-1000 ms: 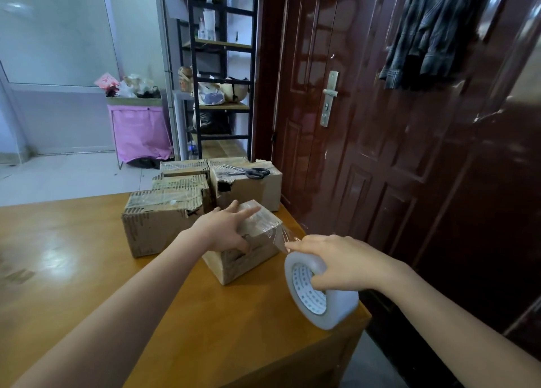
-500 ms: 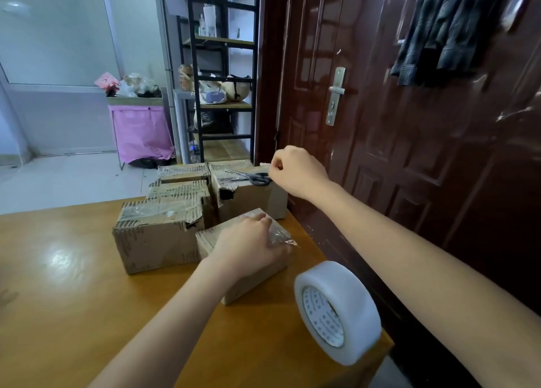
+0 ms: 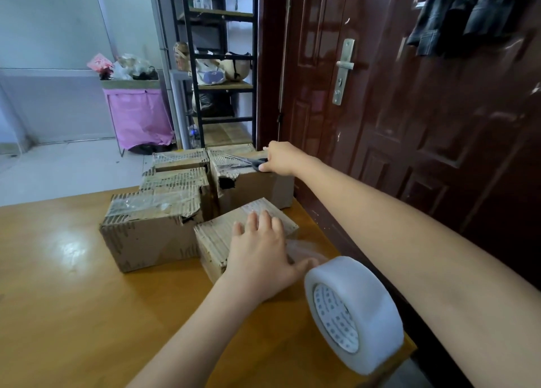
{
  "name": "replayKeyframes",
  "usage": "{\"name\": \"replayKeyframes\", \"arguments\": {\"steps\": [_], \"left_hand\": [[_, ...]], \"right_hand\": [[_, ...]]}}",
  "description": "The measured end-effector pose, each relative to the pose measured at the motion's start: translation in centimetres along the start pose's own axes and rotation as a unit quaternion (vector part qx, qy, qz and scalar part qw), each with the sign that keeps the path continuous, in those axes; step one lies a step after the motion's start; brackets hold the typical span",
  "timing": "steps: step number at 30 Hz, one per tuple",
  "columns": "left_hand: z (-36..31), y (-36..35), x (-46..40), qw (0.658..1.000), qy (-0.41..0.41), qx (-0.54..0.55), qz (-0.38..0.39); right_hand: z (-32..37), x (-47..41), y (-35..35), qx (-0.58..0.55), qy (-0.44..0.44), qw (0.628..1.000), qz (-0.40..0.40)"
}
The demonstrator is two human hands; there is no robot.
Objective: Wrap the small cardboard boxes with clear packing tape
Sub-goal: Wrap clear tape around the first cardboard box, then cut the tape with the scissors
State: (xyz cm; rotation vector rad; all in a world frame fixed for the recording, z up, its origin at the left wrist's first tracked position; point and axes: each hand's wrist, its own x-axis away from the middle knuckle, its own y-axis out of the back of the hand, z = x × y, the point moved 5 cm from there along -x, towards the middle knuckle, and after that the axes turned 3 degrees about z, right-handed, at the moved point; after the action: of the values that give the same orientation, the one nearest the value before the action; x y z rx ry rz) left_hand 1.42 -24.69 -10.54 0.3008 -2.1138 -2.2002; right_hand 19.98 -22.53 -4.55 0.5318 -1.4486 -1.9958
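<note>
1. 2 hands visible: left hand [image 3: 259, 253] flat, fingers straight, pressing small box [image 3: 218, 235] on table [image 3: 73, 314].
2. Right hand [image 3: 279, 157] gripping scissors [image 3: 248, 162] atop rear box [image 3: 257, 185].
3. I see tape roll [image 3: 352, 314] upright at table edge, just beside small box.

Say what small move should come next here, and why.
Probably lift the scissors off the far box and bring them to the tape. The right hand grips their handles, while the left hand presses the near box, uncut tape running to the roll.
</note>
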Motion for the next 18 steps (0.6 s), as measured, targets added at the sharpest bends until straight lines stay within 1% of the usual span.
{"name": "replayKeyframes", "arguments": {"steps": [2, 6, 10, 12, 15, 16, 18], "left_hand": [[0.0, -0.1, 0.0, 1.000, -0.003, -0.006, 0.008], [-0.1, -0.1, 0.1, 0.999, -0.005, -0.019, 0.025], [0.0, -0.2, 0.0, 0.999, -0.009, -0.023, 0.040], [0.1, -0.3, 0.1, 0.998, -0.011, -0.017, 0.056], [0.2, -0.2, 0.1, 0.998, -0.017, -0.013, 0.062], [0.2, -0.2, 0.1, 0.998, -0.018, -0.012, 0.060], [0.1, -0.3, 0.1, 0.998, -0.019, -0.013, 0.062]], "right_hand": [[-0.1, -0.3, -0.2, -0.003, -0.006, 1.000, -0.011], [0.0, -0.1, 0.3, 0.071, -0.021, 0.997, 0.004], [1.1, 0.1, 1.2, 0.140, 0.011, 0.990, 0.021], [1.1, 0.9, 1.8, 0.155, 0.021, 0.988, 0.010], [0.6, 3.5, 2.8, 0.167, 0.056, 0.983, -0.059], [0.1, 4.7, 3.1, 0.153, 0.069, 0.981, -0.095], [-1.6, 7.4, 3.0, 0.082, 0.085, 0.980, -0.162]]}}
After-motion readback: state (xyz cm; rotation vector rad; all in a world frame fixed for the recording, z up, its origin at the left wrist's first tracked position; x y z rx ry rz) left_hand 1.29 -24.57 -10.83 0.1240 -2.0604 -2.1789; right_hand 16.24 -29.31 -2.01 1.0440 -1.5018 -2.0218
